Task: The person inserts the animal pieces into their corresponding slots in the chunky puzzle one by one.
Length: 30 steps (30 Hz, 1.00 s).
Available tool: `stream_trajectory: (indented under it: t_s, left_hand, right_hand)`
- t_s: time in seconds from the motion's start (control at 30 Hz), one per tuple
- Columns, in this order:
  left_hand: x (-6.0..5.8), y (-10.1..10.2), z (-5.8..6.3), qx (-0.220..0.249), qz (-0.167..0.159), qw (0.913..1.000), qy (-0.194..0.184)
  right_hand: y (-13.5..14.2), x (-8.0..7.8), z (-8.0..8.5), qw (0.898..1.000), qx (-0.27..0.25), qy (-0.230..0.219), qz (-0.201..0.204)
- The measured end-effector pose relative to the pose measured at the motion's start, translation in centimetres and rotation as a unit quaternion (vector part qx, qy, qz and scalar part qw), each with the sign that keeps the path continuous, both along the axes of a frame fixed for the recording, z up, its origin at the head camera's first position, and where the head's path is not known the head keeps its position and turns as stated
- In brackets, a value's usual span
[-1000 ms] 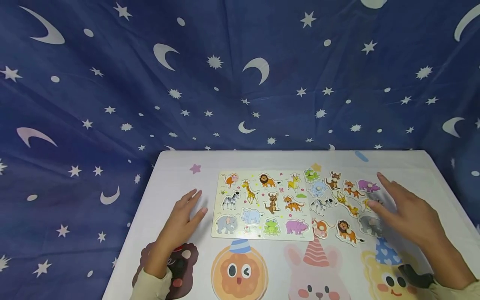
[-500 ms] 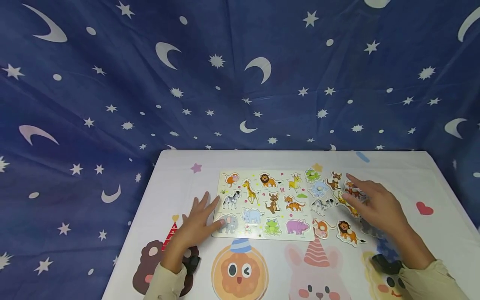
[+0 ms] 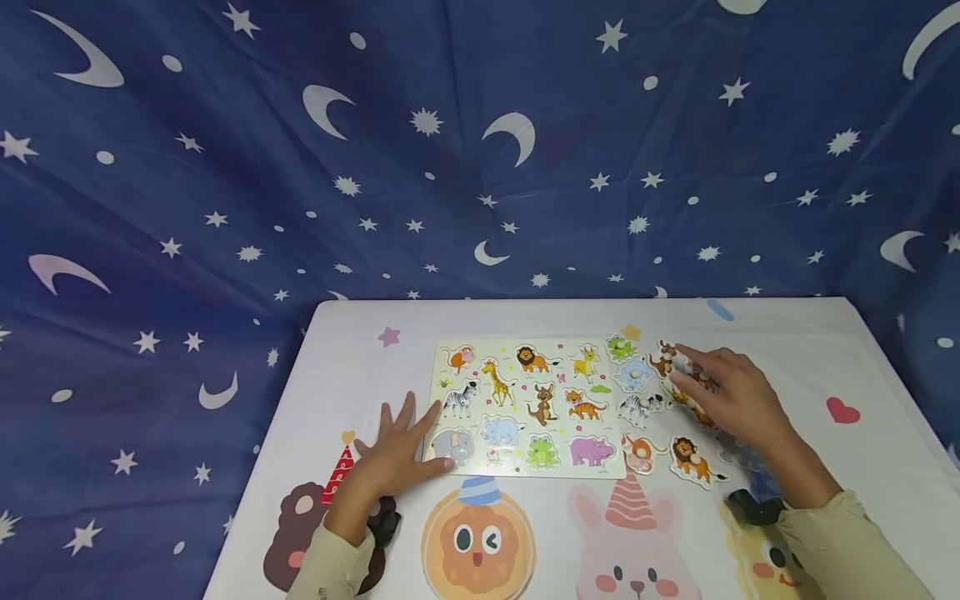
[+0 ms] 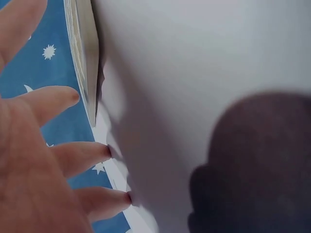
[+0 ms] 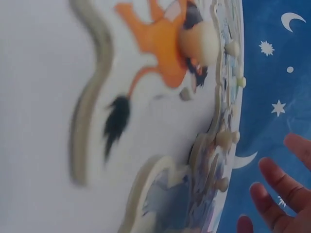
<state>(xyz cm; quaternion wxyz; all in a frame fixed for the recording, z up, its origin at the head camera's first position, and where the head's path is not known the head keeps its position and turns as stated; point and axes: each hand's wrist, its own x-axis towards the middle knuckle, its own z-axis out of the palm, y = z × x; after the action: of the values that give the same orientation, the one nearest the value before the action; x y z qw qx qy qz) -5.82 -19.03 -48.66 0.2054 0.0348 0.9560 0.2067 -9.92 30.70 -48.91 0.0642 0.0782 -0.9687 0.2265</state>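
Observation:
A cream animal puzzle board [image 3: 495,350] lies on the table. My left hand [image 3: 393,454] is at its left edge, fingers spread, the thumb by the elephant picture. In the left wrist view, the outstretched fingers [image 4: 90,155] stand beside the board's edge [image 4: 90,63]. My right hand [image 3: 738,396] reaches over the loose knobbed pieces, thumb and index finger apart next to the kangaroo piece [image 3: 662,363]. It partly hides the tiger and giraffe pieces. Closest in the right wrist view is the lion piece [image 5: 160,48], with the right hand's fingers [image 5: 279,182] extended beyond.
Beside the board's right edge lie the frog piece [image 3: 620,347], blue rhino piece [image 3: 633,377], zebra piece [image 3: 636,408], monkey piece [image 3: 640,456] and lion piece. Cartoon animals are printed on the white tablecloth [image 3: 525,533]. A blue starry curtain [image 3: 450,167] hangs behind the table.
My left hand has moved right and down onto the board's left edge. My right hand has swung left over the pieces toward the kangaroo piece.

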Motion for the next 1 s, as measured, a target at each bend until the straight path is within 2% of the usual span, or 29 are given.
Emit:
stream_trajectory:
  t_s: [0.13,0.53,0.83,1.0]
  left_hand:
    - [0.1,0.1,0.1,-0.005,0.001,1.0,0.0]
    - [0.1,0.3,0.1,-0.041,0.002,0.9992,0.006]
    - [0.1,0.8,0.3,-0.063,-0.004,0.998,-0.004]
    - [0.2,0.9,0.5,-0.072,-0.007,0.9973,-0.007]
  right_hand:
    - [0.1,0.1,-0.6,1.0,-0.017,-0.011,0.015]
    - [-1.6,1.6,-1.8,0.99,-0.03,-0.002,0.14]
    - [-2.4,2.1,-2.7,0.971,-0.073,0.016,0.228]
    - [-2.7,2.2,-3.2,0.957,-0.103,0.005,0.27]
